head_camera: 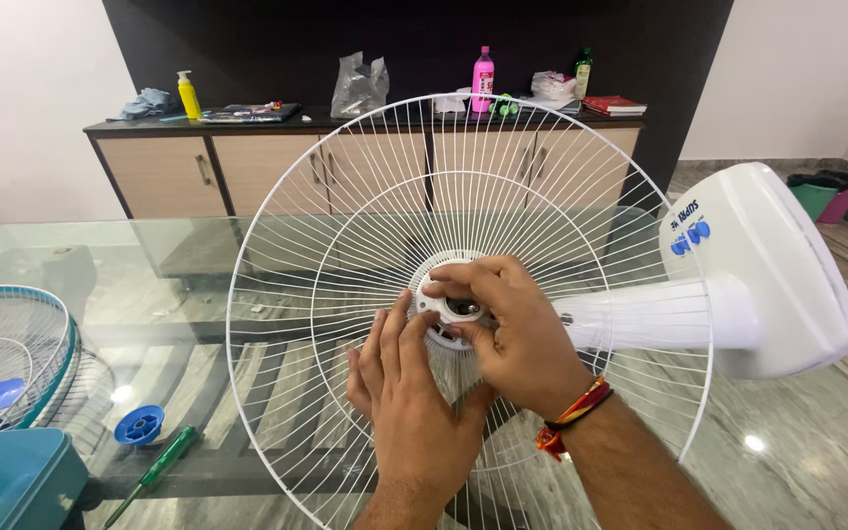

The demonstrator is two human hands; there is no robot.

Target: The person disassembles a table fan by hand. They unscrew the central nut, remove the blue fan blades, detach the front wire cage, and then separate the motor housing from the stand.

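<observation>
Centrally, white ring nut (444, 304) within right hand (512, 334) grip, left hand (409, 393) below

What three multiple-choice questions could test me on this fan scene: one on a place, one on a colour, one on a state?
1. Where does the green screwdriver lie?
A. on the glass table, left of the hands
B. on the sideboard
C. inside the fan guard

2. What colour is the wire fan guard being worked on?
A. teal
B. white
C. black

3. What is the right hand doing?
A. resting flat on the table
B. holding a bottle
C. gripping the white ring nut at the guard's hub

Answers: 1 A, it rests on the glass beside the blue cap. 2 B, all its wires are white. 3 C, its fingers curl around the ring while the left hand presses the guard.
</observation>
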